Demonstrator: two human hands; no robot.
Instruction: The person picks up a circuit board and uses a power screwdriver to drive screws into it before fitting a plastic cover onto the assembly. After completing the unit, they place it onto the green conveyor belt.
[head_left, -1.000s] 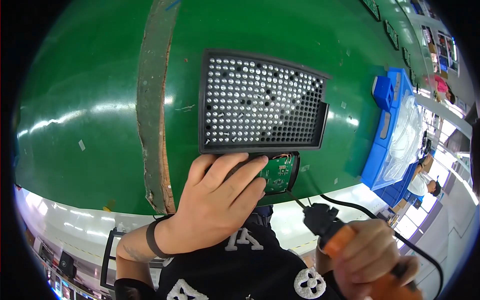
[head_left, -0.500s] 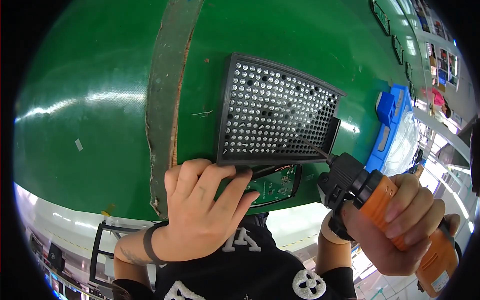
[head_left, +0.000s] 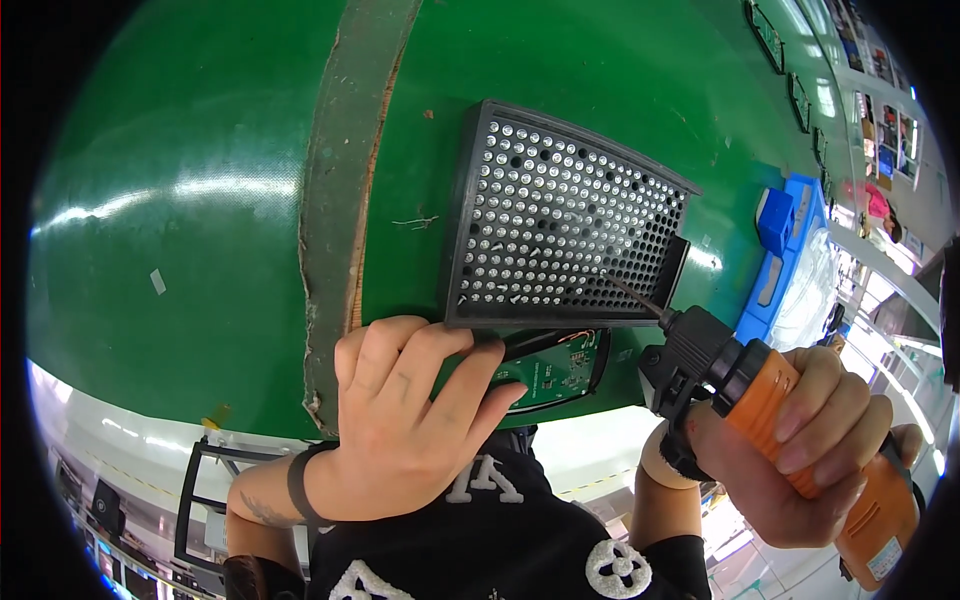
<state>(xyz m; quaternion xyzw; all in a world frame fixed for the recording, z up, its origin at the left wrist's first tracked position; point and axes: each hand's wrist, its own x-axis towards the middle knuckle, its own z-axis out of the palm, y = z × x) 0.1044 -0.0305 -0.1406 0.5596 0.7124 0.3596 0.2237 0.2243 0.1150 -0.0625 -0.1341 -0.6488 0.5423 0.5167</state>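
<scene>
My right hand (head_left: 790,450) is wrapped around an orange electric screwdriver (head_left: 765,395) with a black nose. Its thin bit slants up to the left, its tip over the black screw tray (head_left: 560,318), where the filled holes meet the bare ones. Silver screws (head_left: 540,200) stand in rows there, and a few lie tilted. Just below the tray's near edge, my left hand (head_left: 410,410) curls over the left end of a green circuit board (head_left: 565,375) in a black frame. Thumb and forefinger sit on either side of that end; the fingertips are partly hidden.
A blue bin (head_left: 800,210) with clear plastic stands to the right of the tray. A worn strip (head_left: 345,150) crosses the green table (head_left: 200,300) on the left. More framed boards (head_left: 765,38) lie at the far right. Another person (head_left: 880,205) is in the background.
The tray and table have shifted slightly to the right in the view. Both hands keep nearly the same pose, and the screwdriver's bit still points into the tray.
</scene>
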